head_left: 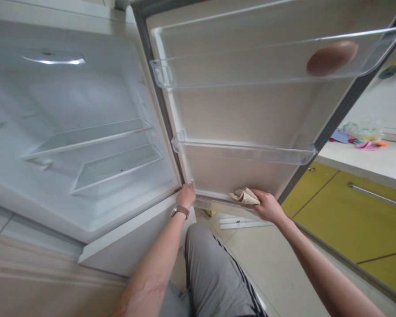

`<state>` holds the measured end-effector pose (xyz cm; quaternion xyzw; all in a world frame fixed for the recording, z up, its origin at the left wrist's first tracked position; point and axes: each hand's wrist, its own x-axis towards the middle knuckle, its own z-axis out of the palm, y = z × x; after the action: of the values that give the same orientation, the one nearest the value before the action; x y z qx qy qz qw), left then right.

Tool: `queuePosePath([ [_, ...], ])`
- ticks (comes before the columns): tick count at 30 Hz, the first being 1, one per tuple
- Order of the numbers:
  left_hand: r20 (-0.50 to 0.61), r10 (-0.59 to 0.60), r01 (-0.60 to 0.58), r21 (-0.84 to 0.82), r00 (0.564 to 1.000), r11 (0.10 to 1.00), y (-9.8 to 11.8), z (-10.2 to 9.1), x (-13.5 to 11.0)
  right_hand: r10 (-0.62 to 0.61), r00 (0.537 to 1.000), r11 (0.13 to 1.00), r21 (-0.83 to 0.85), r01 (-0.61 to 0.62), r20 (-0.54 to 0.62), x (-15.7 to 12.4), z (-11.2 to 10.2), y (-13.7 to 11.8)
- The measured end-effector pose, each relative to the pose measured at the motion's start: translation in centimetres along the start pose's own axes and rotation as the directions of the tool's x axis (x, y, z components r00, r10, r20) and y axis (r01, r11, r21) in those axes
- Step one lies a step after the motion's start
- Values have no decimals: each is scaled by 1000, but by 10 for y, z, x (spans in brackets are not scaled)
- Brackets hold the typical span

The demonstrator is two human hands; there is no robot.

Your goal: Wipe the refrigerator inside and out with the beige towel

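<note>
An open fridge door stands in front of me with two clear door bins. My right hand is closed on a crumpled beige cloth, pressed against the door's lower inner edge. My left hand, with a watch on the wrist, grips the bottom corner of the door near the hinge side. A brown egg-shaped thing lies in the upper bin.
The fridge interior on the left has two glass shelves. Yellow cabinets with a counter holding small colourful items stand at right. My grey-trousered knee is below, over a tiled floor.
</note>
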<state>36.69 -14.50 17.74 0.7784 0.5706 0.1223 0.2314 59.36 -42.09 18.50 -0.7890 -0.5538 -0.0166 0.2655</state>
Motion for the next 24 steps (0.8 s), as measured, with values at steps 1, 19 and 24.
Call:
queuePosePath([
  [1, 1, -2, 2, 0, 1000, 1000, 0, 0, 0, 7, 1000, 1000, 0, -7, 4, 0, 0, 0],
  [19, 5, 3, -3, -11, 1000, 1000, -1, 1, 1, 21, 1000, 1000, 3, -21, 17, 0, -2, -4],
  [24, 3, 4, -4, -14, 1000, 1000, -1, 1, 1, -2, 1000, 1000, -7, 1, -4, 1, -1, -3],
])
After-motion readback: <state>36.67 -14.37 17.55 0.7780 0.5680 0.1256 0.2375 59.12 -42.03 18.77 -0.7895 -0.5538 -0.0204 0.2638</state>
